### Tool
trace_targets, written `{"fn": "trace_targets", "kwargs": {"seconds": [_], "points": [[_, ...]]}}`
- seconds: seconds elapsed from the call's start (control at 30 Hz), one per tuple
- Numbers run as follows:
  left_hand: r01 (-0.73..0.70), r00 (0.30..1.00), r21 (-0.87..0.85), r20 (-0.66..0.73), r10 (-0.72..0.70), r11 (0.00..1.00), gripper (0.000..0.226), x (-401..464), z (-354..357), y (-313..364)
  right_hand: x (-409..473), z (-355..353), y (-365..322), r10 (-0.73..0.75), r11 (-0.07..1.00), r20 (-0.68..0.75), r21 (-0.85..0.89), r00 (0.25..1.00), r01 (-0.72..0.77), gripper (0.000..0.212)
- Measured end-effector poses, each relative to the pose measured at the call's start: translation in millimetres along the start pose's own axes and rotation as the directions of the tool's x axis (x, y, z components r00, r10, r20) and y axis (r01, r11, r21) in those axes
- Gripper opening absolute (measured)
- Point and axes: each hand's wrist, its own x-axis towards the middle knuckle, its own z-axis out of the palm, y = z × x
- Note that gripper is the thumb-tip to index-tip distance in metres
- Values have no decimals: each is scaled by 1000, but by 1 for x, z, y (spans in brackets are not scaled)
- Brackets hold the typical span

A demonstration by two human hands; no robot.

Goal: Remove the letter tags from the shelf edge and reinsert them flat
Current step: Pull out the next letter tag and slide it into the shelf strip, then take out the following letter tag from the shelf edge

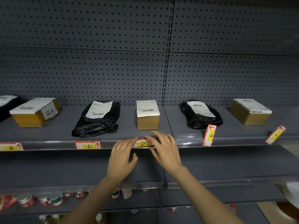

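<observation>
Red-and-white paper letter tag with yellow "D" patch (142,143) is seated in the grey metal shelf's front edge rail (191,141), mid-shelf, below the small brown cardboard box (148,118). It is pressed at both ends: left hand (122,155) fingertips on its left end, right hand (163,148) fingers spread over its right end, neither grip closed, likely smoothing it flat. Tag "C" (88,145) lies flat towards the left end. Tags "E" (209,135) and "F" (275,135) stand tilted at the right, apparently not yet redone.
</observation>
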Motion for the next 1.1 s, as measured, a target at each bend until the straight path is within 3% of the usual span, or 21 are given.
{"fn": "trace_targets", "kwargs": {"seconds": [0.27,0.43,0.57,0.83,0.93,1.1], "points": [[15,1000,-129,17,-13,992,58,1,8,12,-15,-2,12,86,995,9,44,996,-87,36],[9,999,-82,35,-6,997,56,2,8,14,-18,-6,12,84,996,27,28,996,-85,39],[-25,999,37,-32,26,999,52,6,9,26,-24,-12,23,88,996,19,14,996,-89,42],[-184,982,-26,35,185,983,53,35,47,101,-27,-51,91,170,981,-106,-75,980,-179,40],[-194,979,-38,64,196,980,64,45,66,132,-27,-67,121,201,972,-100,-101,974,-211,45],[-178,980,-63,83,183,982,69,53,102,186,-35,-89,173,235,966,-97,-87,967,-243,36]]}}
